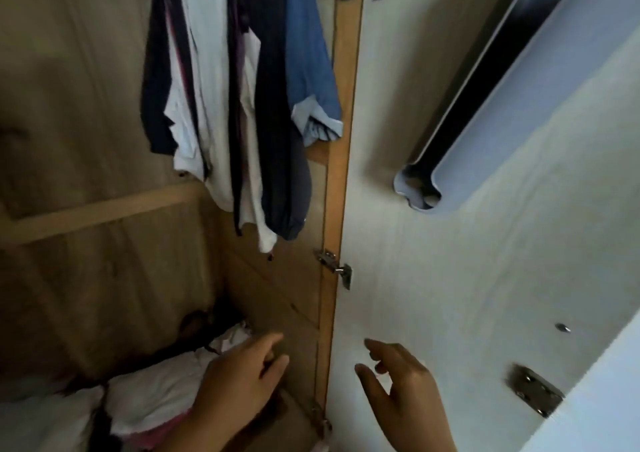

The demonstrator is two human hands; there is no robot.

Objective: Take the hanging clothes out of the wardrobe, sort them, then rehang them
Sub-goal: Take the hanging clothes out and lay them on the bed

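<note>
Clothes, soft and light, are hung at the far upper left inside the wardrobe, best taken near the hangers above, while left hand and right hand are held low, open and empty.

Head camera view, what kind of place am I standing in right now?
Most likely a bedroom, at an open wooden wardrobe: hanging clothes fill the upper part, folded laundry is stacked below, and its white door stands swung open on metal hinges.
</note>
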